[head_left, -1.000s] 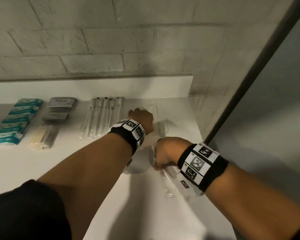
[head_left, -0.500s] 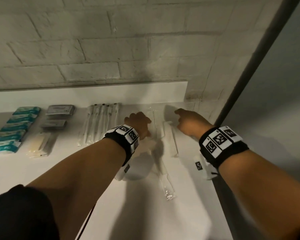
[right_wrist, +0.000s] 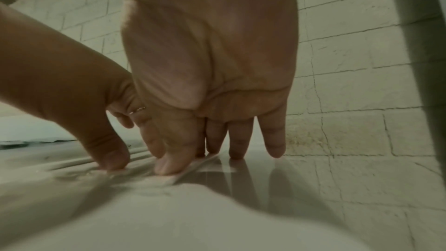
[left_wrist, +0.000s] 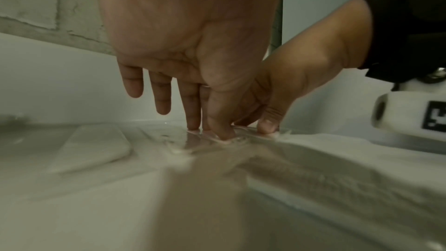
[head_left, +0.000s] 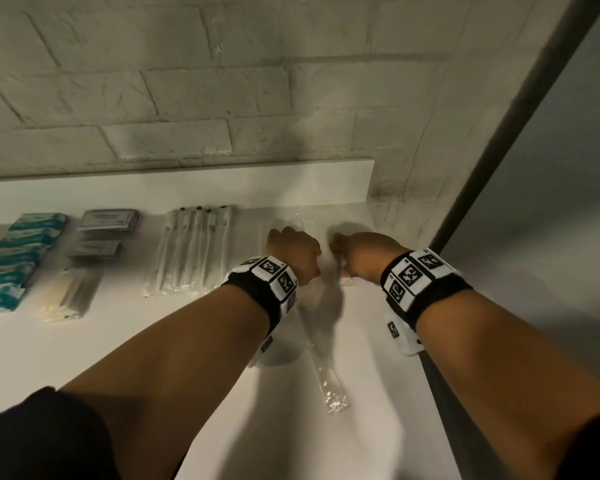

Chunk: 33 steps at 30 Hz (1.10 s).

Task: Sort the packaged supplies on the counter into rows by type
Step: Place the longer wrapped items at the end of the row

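Both hands work side by side at the back right of the white counter (head_left: 153, 348). My left hand (head_left: 291, 251) points its straight fingers down; thumb and fingertips (left_wrist: 193, 125) press a flat clear packet (left_wrist: 183, 142). My right hand (head_left: 364, 254) stands right next to it, its thumb (right_wrist: 173, 165) and fingertips pressing the edge of a thin clear-and-white packet (right_wrist: 193, 165) onto the counter. Neither hand visibly wraps anything. Another long clear packet (head_left: 328, 379) lies nearer me, between my forearms.
Sorted rows run along the back: teal packets (head_left: 18, 251) at far left, grey packets (head_left: 108, 220) above yellowish packets (head_left: 66, 296), then long white swab packets (head_left: 191, 251). A brick wall stands behind. The counter's right edge (head_left: 426, 372) lies under my right wrist.
My right hand travelled from the near packets up to the back of the counter and now sits beside the left hand. The left hand stayed on the back packets.
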Each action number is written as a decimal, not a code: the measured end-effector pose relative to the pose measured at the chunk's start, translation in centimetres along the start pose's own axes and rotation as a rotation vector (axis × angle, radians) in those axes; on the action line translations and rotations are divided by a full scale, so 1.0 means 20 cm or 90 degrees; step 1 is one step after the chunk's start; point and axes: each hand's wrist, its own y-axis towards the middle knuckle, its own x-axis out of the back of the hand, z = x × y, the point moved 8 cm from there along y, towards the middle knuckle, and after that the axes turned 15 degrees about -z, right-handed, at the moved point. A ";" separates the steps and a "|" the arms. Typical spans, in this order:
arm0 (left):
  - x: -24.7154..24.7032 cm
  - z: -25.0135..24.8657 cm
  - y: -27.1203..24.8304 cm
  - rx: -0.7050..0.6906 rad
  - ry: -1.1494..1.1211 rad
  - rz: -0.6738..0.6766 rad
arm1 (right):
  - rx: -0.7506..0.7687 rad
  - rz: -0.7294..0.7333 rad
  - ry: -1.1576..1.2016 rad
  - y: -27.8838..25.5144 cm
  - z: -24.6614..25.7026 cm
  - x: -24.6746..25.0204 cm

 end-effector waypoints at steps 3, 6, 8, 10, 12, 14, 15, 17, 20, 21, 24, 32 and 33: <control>-0.01 0.01 0.00 0.010 -0.012 0.003 | -0.007 -0.013 -0.019 0.04 0.00 -0.01; -0.02 0.03 -0.01 0.017 -0.025 0.013 | -0.026 -0.018 -0.027 0.05 0.00 -0.02; -0.02 0.03 -0.01 0.020 -0.023 0.018 | -0.039 -0.016 -0.015 0.05 0.00 -0.02; -0.02 0.04 -0.02 0.027 -0.027 0.025 | -0.050 -0.013 0.045 0.02 0.00 -0.01; -0.02 0.04 -0.03 0.027 -0.029 0.032 | -0.075 -0.085 0.133 -0.01 0.00 0.04; -0.02 0.04 -0.03 0.012 -0.021 0.038 | -0.109 -0.174 0.162 -0.09 0.04 0.10; -0.01 0.03 -0.03 0.003 -0.015 0.043 | -0.095 -0.160 0.144 -0.14 0.09 0.10; -0.02 0.03 -0.03 -0.005 -0.002 0.062 | -0.032 -0.045 0.103 -0.26 0.26 0.04; -0.05 0.05 -0.02 -0.008 -0.012 0.116 | 0.006 0.071 0.035 -0.38 0.44 -0.07; -0.06 0.05 -0.02 -0.010 -0.021 0.130 | 0.009 0.066 0.010 -0.39 0.47 -0.09; -0.06 0.06 -0.02 -0.017 -0.044 0.148 | 0.006 0.026 0.014 -0.41 0.50 -0.07; -0.13 0.10 0.02 -0.031 -0.071 0.188 | 0.005 0.015 -0.031 -0.45 0.47 -0.07; -0.13 0.10 0.02 -0.034 -0.074 0.191 | 0.012 0.007 -0.032 -0.44 0.46 -0.06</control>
